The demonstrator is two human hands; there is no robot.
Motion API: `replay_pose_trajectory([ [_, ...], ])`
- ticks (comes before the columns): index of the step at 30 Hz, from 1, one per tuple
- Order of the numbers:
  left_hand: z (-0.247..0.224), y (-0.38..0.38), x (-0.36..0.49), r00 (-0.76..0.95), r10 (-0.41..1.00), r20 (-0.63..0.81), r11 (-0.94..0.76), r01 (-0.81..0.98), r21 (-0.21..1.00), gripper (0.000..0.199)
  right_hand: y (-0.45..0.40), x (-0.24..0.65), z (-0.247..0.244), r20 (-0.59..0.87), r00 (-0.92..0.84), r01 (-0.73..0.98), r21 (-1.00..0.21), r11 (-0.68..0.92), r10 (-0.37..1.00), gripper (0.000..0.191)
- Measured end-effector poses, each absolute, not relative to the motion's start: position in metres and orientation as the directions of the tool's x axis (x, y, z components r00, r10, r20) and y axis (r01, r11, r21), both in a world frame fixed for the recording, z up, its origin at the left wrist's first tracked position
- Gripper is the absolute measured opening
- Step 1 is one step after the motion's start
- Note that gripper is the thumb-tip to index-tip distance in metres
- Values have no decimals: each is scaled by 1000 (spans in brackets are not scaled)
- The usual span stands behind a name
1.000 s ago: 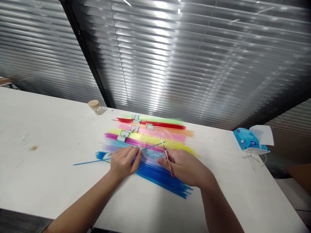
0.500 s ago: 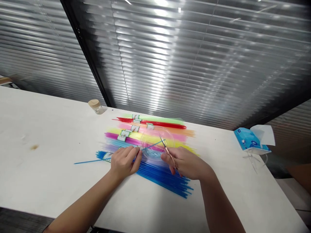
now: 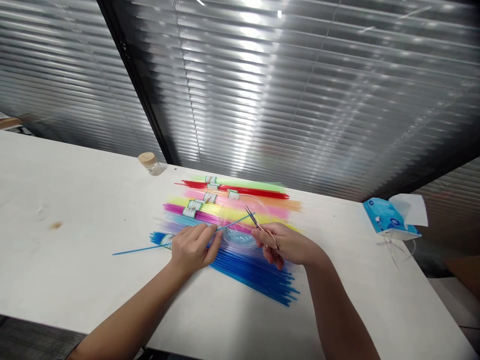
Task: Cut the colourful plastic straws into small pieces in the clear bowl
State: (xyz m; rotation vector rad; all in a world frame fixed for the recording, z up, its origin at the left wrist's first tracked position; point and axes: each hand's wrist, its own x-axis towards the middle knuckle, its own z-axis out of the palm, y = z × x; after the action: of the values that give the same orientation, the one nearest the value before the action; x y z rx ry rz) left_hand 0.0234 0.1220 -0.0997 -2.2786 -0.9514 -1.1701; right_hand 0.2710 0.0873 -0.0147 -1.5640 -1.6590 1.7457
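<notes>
My left hand (image 3: 194, 246) is closed around a thin blue straw (image 3: 140, 249), whose long end sticks out to the left and short end to the right. In my right hand (image 3: 279, 243) is a pair of copper-handled scissors (image 3: 267, 232), with the blades at the straw's right tip. Below the blades stands a clear round bowl (image 3: 268, 212) with small light-blue pieces (image 3: 240, 237) at its bottom. Under both hands lies a bundle of dark blue straws (image 3: 255, 277). Behind it are purple straws (image 3: 204, 216), red straws (image 3: 258, 191) and several other coloured bundles, some with paper bands.
A jar with a wooden-looking lid (image 3: 149, 161) stands at the table's back edge. To the right sits a blue tissue pack (image 3: 390, 218) with a tissue pulled out, beside a clear strap-like thing. Blinds (image 3: 240, 90) rise behind the white table (image 3: 86, 210).
The scissors and the fingers of my right hand have shifted and the hand has turned slightly. My left hand stays nearly in place with the straw. The whole view has drifted a little.
</notes>
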Motion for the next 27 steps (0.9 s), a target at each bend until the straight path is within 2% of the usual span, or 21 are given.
replay_pose_trajectory([
  [11, -102, 124, 22, 459, 351, 816, -667, 734, -125, 7, 88, 271, -15, -507, -385, 492, -820, -294, 771, 62],
  [23, -100, 124, 22, 464, 345, 816, -681, 722, -122, 6, 88, 271, -15, -501, -388, 505, -818, -277, 774, 64],
  [27, -101, 123, 22, 456, 343, 821, -681, 723, -117, 7, 86, 273, -15, -531, -312, 506, -795, -336, 788, 65],
])
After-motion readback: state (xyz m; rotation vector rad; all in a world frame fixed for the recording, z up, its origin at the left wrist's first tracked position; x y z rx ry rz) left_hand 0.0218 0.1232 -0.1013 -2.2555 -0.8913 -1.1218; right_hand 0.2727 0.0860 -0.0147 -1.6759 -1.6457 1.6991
